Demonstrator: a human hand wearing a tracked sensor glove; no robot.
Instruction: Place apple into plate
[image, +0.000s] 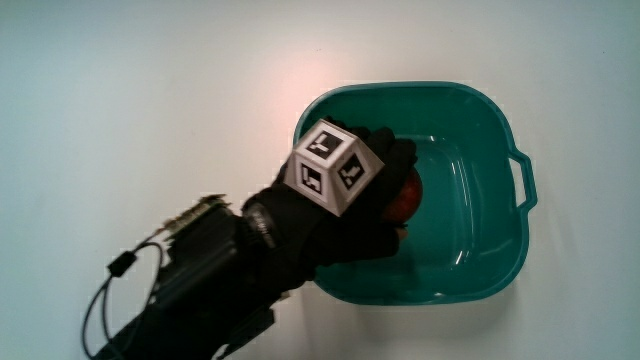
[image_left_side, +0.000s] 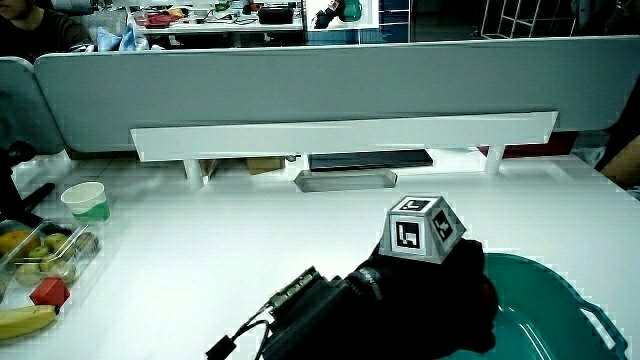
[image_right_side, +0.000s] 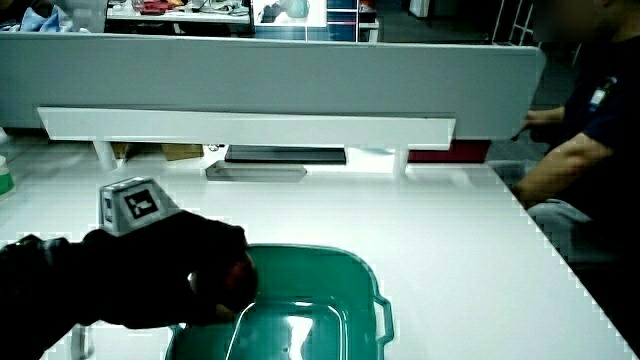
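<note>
Apple (image: 405, 198) sits low inside the basin (image: 500, 120), which serves as the plate, near its inner wall. Hand (image: 345, 205) reaches in over the rim, grip clamped around the apple, apparently for lowering. Basin rests on the surface (image: 150, 100).

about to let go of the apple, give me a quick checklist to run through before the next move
1. Apple in the hand: ok, the fingers are curled around it.
2. Hand over the teal basin that stands in for the plate: ok, the main view shows hand and apple inside its rim.
3. Apple resting on the basin floor: cannot tell, the hand hides the contact in every view.
4. Basin floor free where the apple goes: ok, nothing else shows in it.
5. Basin flat on the table: ok in both side views.
6. Other things clear of the basin: ok, the fruit tray and cup stand well apart.
</note>
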